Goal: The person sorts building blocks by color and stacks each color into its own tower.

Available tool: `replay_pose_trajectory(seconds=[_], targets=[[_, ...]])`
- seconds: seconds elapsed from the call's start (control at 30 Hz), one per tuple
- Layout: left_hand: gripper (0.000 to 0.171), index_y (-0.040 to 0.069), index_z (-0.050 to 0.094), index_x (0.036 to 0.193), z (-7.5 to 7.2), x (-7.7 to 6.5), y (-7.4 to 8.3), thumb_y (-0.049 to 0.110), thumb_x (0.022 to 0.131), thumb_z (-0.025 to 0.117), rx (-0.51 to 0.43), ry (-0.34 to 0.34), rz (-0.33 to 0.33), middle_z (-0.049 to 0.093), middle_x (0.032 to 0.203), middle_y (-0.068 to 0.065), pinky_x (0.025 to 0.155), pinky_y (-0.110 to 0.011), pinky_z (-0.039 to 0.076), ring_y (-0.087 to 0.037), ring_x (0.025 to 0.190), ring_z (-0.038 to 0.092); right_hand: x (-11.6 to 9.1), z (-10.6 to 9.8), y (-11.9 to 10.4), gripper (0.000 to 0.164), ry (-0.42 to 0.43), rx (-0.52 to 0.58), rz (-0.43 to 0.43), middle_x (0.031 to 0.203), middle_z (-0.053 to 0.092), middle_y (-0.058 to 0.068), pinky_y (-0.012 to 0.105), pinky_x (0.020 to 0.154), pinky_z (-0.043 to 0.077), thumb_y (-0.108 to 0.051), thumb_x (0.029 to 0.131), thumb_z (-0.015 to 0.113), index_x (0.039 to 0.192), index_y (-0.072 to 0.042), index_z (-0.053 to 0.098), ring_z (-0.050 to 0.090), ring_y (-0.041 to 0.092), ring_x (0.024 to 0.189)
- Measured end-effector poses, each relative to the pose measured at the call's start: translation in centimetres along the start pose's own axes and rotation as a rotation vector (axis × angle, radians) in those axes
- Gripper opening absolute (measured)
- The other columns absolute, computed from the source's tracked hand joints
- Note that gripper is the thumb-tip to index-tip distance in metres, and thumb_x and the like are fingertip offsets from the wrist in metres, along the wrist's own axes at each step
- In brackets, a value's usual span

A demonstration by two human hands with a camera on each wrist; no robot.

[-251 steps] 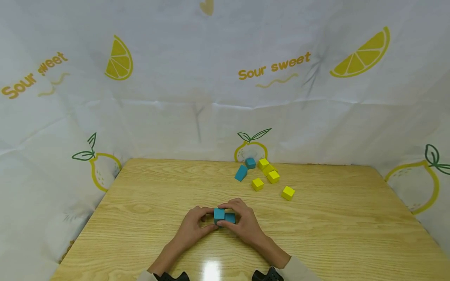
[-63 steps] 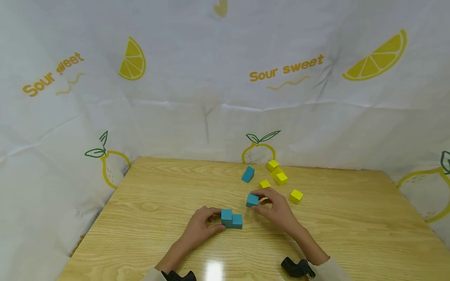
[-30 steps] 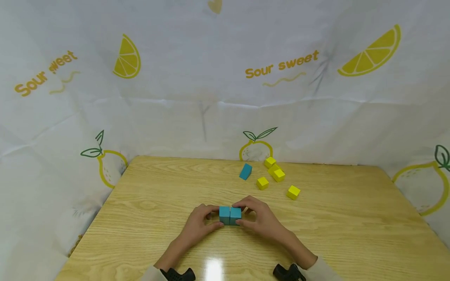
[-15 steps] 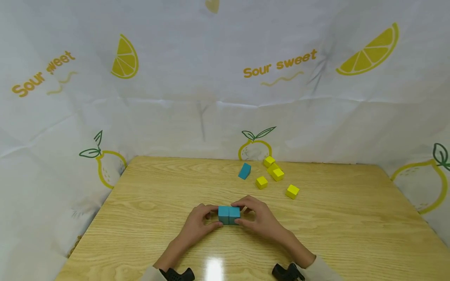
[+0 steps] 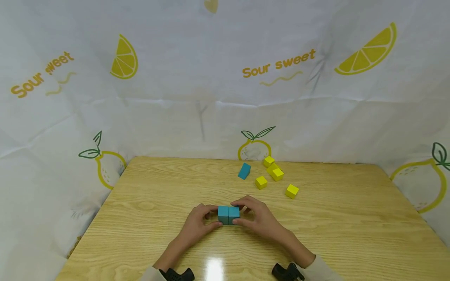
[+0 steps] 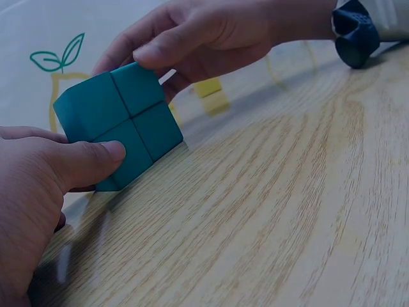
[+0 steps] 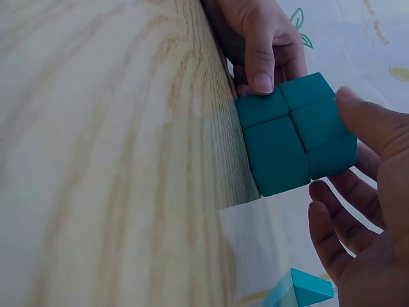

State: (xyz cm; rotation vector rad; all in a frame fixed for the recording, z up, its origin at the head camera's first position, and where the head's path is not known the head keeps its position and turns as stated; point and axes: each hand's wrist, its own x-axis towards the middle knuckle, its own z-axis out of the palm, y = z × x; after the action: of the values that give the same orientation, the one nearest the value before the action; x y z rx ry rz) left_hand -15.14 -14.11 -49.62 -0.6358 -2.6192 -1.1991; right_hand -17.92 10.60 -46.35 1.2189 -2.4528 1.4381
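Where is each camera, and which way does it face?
Head: head-worn, facing forward and down at table and lemon-print cloth; left hand and right hand show.
Left wrist: worn there, facing blue cubes; left hand near, right hand beyond.
Right wrist: worn there, facing blue cubes; right hand near, left hand beyond.
Both wrist views share these cubes.

A white cloth [image 5: 168, 128] printed with lemons hangs behind the wooden table [image 5: 154, 187].
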Motion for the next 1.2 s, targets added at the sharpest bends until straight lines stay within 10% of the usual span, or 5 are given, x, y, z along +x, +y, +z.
replay_pose_trajectory(seconds=[0.27,1.2], targets=[[0.041,0.017,0.068,0.115,0.0,0.0,0.0,0.03,0.079,0.08,-0.011,0.005,0.002,0.052,0.083,0.012,0.064,-0.027,0.038,-0.007,0.071,0.041,0.1,-0.3,-0.3,0.033,0.034,0.02,0.025,0.112,0.06,0.015,0.038,0.075,0.052,-0.003,0.09,0.066,0.122,0.001,0.059,0.059,0.031,0.093],[0.042,0.017,0.068,0.116,0.1,0.1,-0.4,0.032,0.079,0.079,-0.02,-0.001,-0.013,0.056,0.087,0.012,0.065,-0.026,0.041,-0.006,0.073,0.044,2.9,0.0,1.5,0.039,0.348,-0.007,0.214,0.127,0.048,0.015,0.04,0.079,0.051,-0.016,0.095,0.062,0.132,-0.008,0.053,0.058,0.026,0.096]])
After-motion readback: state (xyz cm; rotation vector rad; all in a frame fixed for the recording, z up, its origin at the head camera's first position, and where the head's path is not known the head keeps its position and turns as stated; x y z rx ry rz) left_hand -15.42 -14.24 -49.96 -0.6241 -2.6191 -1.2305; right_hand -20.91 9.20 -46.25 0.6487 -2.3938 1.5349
